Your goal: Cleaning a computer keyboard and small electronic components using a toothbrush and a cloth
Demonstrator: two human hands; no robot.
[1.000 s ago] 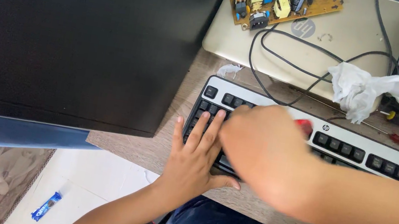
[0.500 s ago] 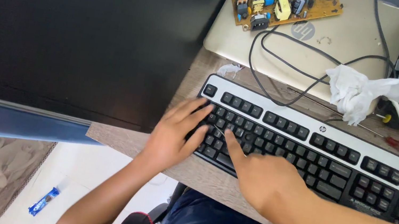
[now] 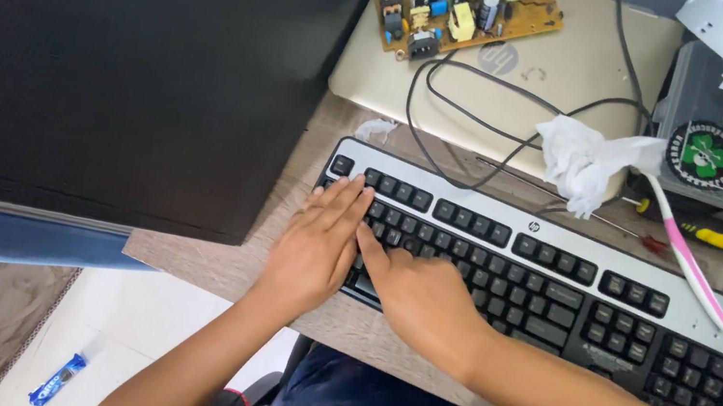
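Observation:
A black and silver keyboard (image 3: 564, 276) lies slanted across the desk. My left hand (image 3: 315, 244) rests flat on its left end, fingers together and pointing up over the keys. My right hand (image 3: 424, 297) lies beside it on the lower left keys, its forefinger stretched toward the left hand. Both hands touch the keys and hold nothing.
A large black monitor back (image 3: 114, 44) fills the left. A closed beige laptop (image 3: 558, 79) carries a circuit board (image 3: 468, 6) and black cables. Crumpled tissue (image 3: 584, 157), a yellow-handled screwdriver (image 3: 690, 227), a pink toothbrush (image 3: 689, 263) and a grey box (image 3: 709, 144) sit at right. A blue wrapper (image 3: 58, 379) lies on the floor.
My right hand slid from over the left hand down and to the right, then back toward the left keys. My left hand shifted slightly on the keyboard's left end.

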